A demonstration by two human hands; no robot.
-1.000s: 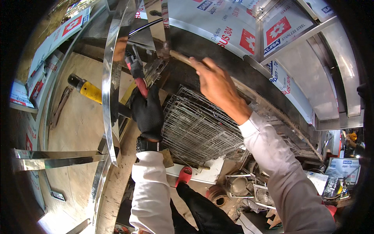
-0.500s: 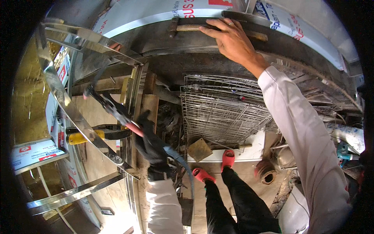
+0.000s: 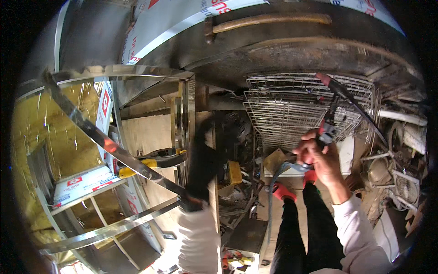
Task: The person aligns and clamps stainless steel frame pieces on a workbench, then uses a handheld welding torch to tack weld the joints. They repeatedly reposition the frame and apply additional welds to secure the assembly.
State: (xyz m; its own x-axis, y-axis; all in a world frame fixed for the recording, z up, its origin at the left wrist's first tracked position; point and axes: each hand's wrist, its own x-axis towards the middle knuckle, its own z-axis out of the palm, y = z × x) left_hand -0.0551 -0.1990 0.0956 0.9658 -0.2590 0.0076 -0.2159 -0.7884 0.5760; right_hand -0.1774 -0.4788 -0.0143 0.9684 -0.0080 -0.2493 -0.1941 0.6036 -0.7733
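My right hand (image 3: 319, 157), bare, is closed around the handle of a TIG welding torch (image 3: 337, 93), held over the wire racks. The torch has a pinkish nozzle, a long black back cap and a blue cable (image 3: 273, 180) hanging down. My left hand (image 3: 203, 160), in a black glove, is beside the edge of a shiny metal frame (image 3: 137, 169); blur hides its fingers. A hammer (image 3: 273, 20) with a wooden handle lies on the dark ledge at the far side. A yellow-and-black hand tool (image 3: 150, 164) rests behind the frame's slanted bar.
Stacked wire racks (image 3: 292, 114) lean below the ledge. Film-covered sheet metal (image 3: 182, 23) runs along the far side. A yellow box (image 3: 235, 173) sits among scrap left of my legs, and a fan-like grille (image 3: 404, 187) stands at the right. My red shoes (image 3: 285, 192) are on the floor.
The torch has passed from my gloved left hand to my right hand, which has left the hammer and come down nearer. The view has shifted left.
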